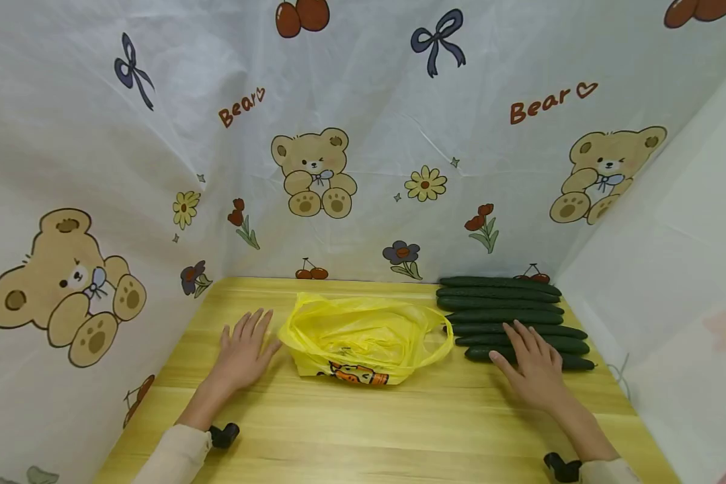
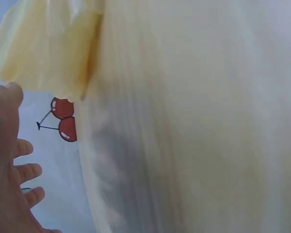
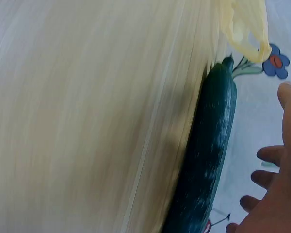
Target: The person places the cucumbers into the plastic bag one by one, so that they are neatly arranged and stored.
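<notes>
cucumbers (image 1: 490, 316) lie side by side at approx 2 o'clock on the worktop (image 1: 363, 430), ends pointing 9 & 3. yellow bag (image 1: 311, 356) sits at their 9 o'clock, mouth gaping up, handle loop (image 3: 254, 53) nr the cucumber ends. step in hand, judging by pose: prob a reach or get-ready, nothing gripped. right hand (image 1: 532, 373) is at the cucumbers' 5 o'clock, fingers apart over the nearest ones, holding nothing; can't tell if touching. left hand (image 1: 242, 356) is at the bag's 9 o'clock, fingers spread too, no grip, thumb close to the plastic. next move prob calls for right fingers curling round one cucumber, left steadying the bag rim.

materials: cucumbers dk green, long, tapered, skin a bit bumpy w/ some shine. bag = thin crinkly film, orange-&-black cartoon print (image 1: 357, 373) on its 6 o'clock side. worktop pale, streaky wood grain. beyond, at 12, creased white bear-print cloth (image 1: 375, 101). at 7 & 5, cream sleeves (image 1: 178, 454) w/ small black wrist devices (image 1: 224, 435).
</notes>
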